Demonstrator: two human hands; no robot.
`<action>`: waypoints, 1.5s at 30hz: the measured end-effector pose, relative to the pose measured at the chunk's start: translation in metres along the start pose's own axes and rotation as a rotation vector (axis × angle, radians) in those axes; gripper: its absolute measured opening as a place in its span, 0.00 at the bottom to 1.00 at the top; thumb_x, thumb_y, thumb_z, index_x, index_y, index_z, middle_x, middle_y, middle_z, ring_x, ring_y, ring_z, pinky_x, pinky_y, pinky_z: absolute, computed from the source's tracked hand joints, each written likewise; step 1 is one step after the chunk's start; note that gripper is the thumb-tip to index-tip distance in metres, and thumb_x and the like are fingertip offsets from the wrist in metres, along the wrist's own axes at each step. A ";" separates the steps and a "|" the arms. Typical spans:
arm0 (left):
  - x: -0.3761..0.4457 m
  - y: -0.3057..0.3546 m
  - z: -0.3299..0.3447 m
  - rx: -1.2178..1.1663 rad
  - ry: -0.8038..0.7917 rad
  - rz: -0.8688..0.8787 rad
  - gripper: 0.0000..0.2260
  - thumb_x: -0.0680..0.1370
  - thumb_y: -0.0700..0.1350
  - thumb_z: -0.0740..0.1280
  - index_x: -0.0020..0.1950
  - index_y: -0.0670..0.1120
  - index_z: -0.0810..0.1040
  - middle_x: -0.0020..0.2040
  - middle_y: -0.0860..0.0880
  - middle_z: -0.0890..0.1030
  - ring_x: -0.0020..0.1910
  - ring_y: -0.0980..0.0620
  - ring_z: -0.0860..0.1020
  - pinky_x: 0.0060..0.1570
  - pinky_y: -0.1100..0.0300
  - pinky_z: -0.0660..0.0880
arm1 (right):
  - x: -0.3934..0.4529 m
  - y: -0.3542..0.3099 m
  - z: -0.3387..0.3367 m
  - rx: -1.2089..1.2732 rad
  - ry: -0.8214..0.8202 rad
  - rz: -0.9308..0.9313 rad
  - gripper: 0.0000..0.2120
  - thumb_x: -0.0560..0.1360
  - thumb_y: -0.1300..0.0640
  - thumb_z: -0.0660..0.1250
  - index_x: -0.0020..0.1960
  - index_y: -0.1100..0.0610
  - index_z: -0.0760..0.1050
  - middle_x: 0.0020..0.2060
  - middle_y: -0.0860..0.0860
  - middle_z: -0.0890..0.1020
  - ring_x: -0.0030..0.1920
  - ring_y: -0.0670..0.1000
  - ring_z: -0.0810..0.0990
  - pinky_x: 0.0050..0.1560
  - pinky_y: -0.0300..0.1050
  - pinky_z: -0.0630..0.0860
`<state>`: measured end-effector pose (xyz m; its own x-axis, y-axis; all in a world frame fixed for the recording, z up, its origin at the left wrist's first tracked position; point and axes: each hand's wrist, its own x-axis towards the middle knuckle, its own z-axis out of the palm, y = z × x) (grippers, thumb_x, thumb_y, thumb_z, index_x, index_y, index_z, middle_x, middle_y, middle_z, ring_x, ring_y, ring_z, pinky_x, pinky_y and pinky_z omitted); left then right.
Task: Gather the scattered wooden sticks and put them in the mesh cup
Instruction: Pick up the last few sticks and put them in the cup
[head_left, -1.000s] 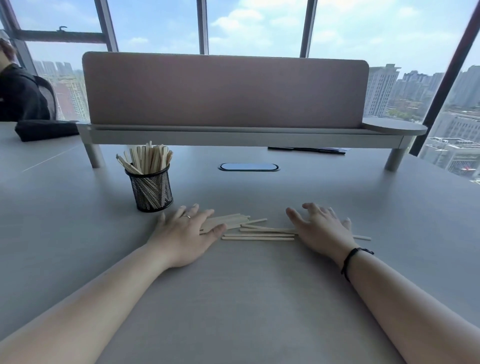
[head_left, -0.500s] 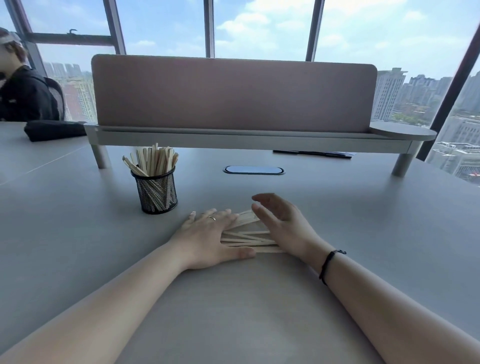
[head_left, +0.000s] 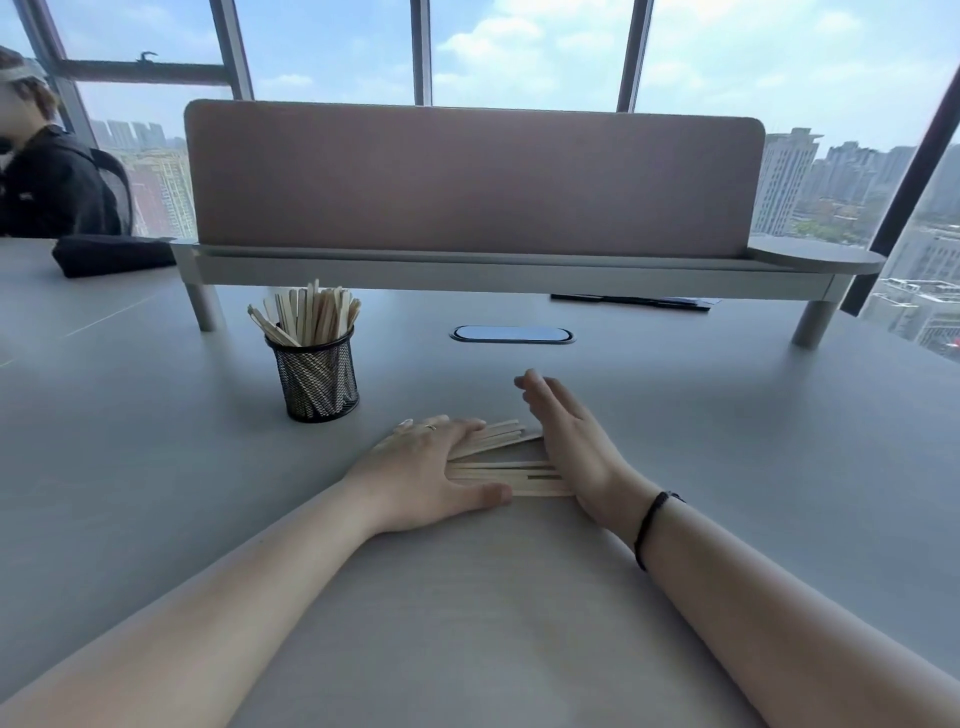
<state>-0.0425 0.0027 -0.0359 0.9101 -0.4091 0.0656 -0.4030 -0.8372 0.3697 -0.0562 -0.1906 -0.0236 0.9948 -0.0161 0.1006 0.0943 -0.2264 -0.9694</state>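
Note:
Several pale wooden sticks (head_left: 506, 470) lie flat on the grey table, bunched between my two hands. My left hand (head_left: 426, 462) lies flat, palm down, with its fingers over the sticks' left ends. My right hand (head_left: 571, 441) stands on its edge with straight fingers and presses against the sticks' right ends. A black mesh cup (head_left: 317, 379) holding several upright sticks stands behind and to the left of my left hand.
A pink desk divider on a grey raised shelf (head_left: 467, 265) spans the back. An oval cable port (head_left: 511, 334) sits in the table (head_left: 727, 467) behind my hands. A black pouch (head_left: 111, 254) and a seated person (head_left: 47, 171) are at far left.
My hands have closed in from either side, and the spread sticks are pushed into a tight bunch between them. My right hand has turned from flat onto its edge.

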 end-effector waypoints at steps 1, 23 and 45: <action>0.000 0.002 0.000 -0.013 0.004 0.001 0.44 0.64 0.79 0.63 0.76 0.61 0.65 0.74 0.58 0.70 0.74 0.54 0.65 0.74 0.55 0.61 | 0.001 0.000 0.004 0.036 -0.010 0.009 0.32 0.72 0.27 0.57 0.67 0.44 0.74 0.61 0.40 0.77 0.65 0.42 0.73 0.68 0.47 0.66; 0.000 0.005 0.006 -0.233 0.137 0.111 0.16 0.74 0.56 0.73 0.61 0.56 0.80 0.54 0.59 0.84 0.56 0.59 0.81 0.53 0.62 0.74 | -0.004 -0.003 0.003 -0.128 -0.036 -0.030 0.20 0.78 0.36 0.60 0.54 0.48 0.80 0.51 0.43 0.83 0.55 0.42 0.79 0.59 0.42 0.71; -0.002 0.009 0.008 0.131 0.173 0.150 0.10 0.84 0.50 0.57 0.52 0.46 0.74 0.53 0.48 0.75 0.54 0.42 0.76 0.49 0.45 0.76 | -0.009 0.008 -0.004 -0.664 -0.063 -0.260 0.16 0.72 0.53 0.74 0.59 0.48 0.79 0.42 0.37 0.80 0.41 0.35 0.78 0.41 0.26 0.67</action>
<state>-0.0484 -0.0066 -0.0405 0.8379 -0.4730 0.2724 -0.5331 -0.8165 0.2219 -0.0649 -0.1956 -0.0314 0.9454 0.1708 0.2774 0.3055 -0.7605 -0.5730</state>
